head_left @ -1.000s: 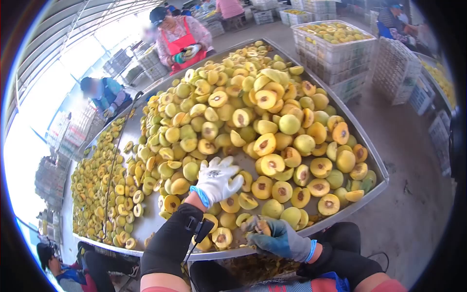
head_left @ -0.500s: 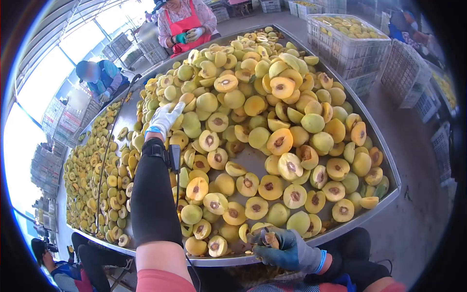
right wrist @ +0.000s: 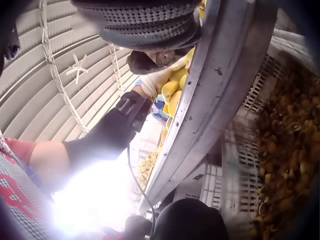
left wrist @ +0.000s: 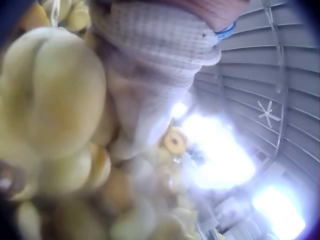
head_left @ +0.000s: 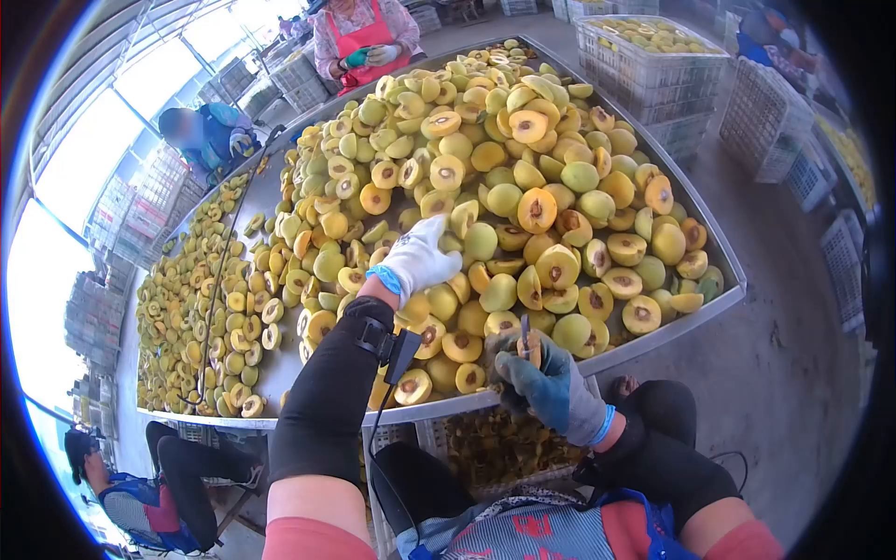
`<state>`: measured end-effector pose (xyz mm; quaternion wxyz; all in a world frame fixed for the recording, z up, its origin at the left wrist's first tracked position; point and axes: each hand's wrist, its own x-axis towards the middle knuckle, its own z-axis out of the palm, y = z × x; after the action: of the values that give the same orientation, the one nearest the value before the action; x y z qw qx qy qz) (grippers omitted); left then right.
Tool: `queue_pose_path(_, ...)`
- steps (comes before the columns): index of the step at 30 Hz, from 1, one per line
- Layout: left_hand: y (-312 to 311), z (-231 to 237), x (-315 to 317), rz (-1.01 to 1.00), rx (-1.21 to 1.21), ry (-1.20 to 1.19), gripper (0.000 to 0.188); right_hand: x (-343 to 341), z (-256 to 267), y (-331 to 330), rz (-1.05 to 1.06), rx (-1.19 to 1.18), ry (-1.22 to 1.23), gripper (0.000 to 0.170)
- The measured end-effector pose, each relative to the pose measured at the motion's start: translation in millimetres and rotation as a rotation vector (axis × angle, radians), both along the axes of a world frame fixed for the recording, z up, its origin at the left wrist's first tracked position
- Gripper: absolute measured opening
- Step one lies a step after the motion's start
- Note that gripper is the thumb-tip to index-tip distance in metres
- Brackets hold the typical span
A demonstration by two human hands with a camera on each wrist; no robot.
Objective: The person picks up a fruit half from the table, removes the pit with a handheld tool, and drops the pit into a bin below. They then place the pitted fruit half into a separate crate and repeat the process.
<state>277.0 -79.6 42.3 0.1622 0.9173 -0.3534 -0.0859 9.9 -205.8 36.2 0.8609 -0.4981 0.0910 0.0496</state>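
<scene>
My left hand, in a white glove, lies over the pile of halved yellow-green fruit, its fingers reaching forward among the pieces. In the left wrist view the glove is beside a large fruit, with the fingertips blurred. Over the table's near edge, my right hand in a grey and blue glove grips a small tool with a narrow upright metal tip. Seen from the right wrist, its curled dark glove has a brownish piece at the fingers.
The metal table rim runs along the near right side. Below it stands a crate of dark scraps. A dark cord crosses the fruit at left. Several people work around, and stacked crates stand at back right.
My left hand first went far forward and left over the pile, then came back right to its middle. My right hand has risen slightly, and the tool's tip now points up.
</scene>
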Motion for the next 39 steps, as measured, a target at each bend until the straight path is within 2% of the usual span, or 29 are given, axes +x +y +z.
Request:
queue_pose_path(1,3.6,2.1,-13.5,0.006,-0.008,0.044,0.075,-5.6,1.3,1.6,-0.083,0.032,0.007,0.023)
queue_pose_path(2,8.4,6.9,-23.4,-0.086,-0.031,0.017,0.07,-9.5,4.6,2.2,-0.162,0.062,0.012,0.023)
queue_pose_path(6,33.6,43.5,-69.6,-0.066,-0.548,0.046,0.055,-32.6,10.4,0.1,-0.375,0.189,0.042,0.023)
queue_pose_path(7,44.9,40.4,-69.1,0.007,-0.572,-0.004,0.052,-40.3,14.3,-1.2,-0.411,0.212,0.052,0.024)
queue_pose_path(10,79.8,64.7,-112.2,0.185,-0.203,-0.114,0.055,-74.5,20.6,1.0,-0.347,0.14,0.129,0.024)
queue_pose_path(13,95.3,49.5,-143.0,0.177,-0.049,-0.321,0.064,-113.3,21.2,14.6,-0.248,0.049,0.176,0.024)
queue_pose_path(14,100.0,28.5,-136.0,0.122,-0.095,-0.413,0.066,-125.2,18.7,22.2,-0.213,0.02,0.209,0.023)
queue_pose_path(16,86.2,12.3,-136.0,0.173,-0.016,-0.363,0.064,-140.5,-6.5,42.6,-0.2,0.019,0.177,0.022)
queue_pose_path(17,76.0,9.0,-137.8,0.196,0.023,-0.338,0.063,-146.0,-2.2,45.4,-0.124,-0.058,0.213,0.022)
queue_pose_path(18,69.0,6.3,-139.0,0.21,0.131,-0.438,0.056,-150.5,3.6,46.1,-0.053,-0.135,0.25,0.022)
queue_pose_path(20,62.7,6.0,-133.4,0.258,0.021,-0.444,0.051,-155.7,10.4,44.5,0.045,-0.234,0.264,0.021)
queue_pose_path(21,60.3,4.6,-130.8,0.283,-0.028,-0.444,0.048,-153.4,-1.8,43.8,-0.014,-0.265,0.159,0.02)
queue_pose_path(22,61.1,-4.0,-130.1,0.301,-0.17,-0.593,0.046,-146.4,-25.0,45.2,-0.072,-0.292,0.051,0.019)
queue_pose_path(23,65.1,-4.4,-133.8,0.229,-0.426,-0.65,0.041,-141.4,-38.0,46.0,-0.126,-0.315,-0.059,0.019)
queue_pose_path(25,61.8,23.8,-181.0,0.377,-0.889,0.022,0.035,-122.9,-28.8,48.4,-0.16,-0.349,-0.178,0.019)
queue_pose_path(27,67.4,14.6,-208.6,0.401,-1.301,0.618,0.033,-97.0,-24.9,54.3,-0.193,-0.43,-0.3,0.022)
queue_pose_path(28,67.4,4.5,-220.7,0.351,-1.415,0.702,0.036,-82.4,-30.4,57.8,-0.211,-0.499,-0.361,0.024)
queue_pose_path(29,65.9,13.6,-244.3,0.367,-1.441,0.817,0.035,-72.4,-34.1,60.0,-0.228,-0.567,-0.422,0.027)
queue_pose_path(30,64.6,10.0,-256.5,0.34,-1.46,0.79,0.034,-66.5,-33.2,60.2,-0.192,-0.633,-0.401,0.03)
queue_pose_path(32,64.6,-1.2,-268.7,0.302,-1.303,0.467,0.032,-59.5,-30.9,61.0,-0.123,-0.76,-0.364,0.036)
queue_pose_path(34,64.7,-12.6,-272.5,0.254,-0.912,-0.086,0.032,-59.7,-33.3,61.4,-0.105,-0.776,-0.32,0.041)
queue_pose_path(38,65.1,-32.8,-270.4,0.239,-0.787,-0.375,0.036,-58.9,-47.0,63.6,-0.129,-0.866,-0.317,0.045)
queue_pose_path(39,62.5,-33.9,-272.4,0.316,-1.111,-0.047,0.033,-59.5,-48.5,64.9,-0.106,-0.847,-0.301,0.045)
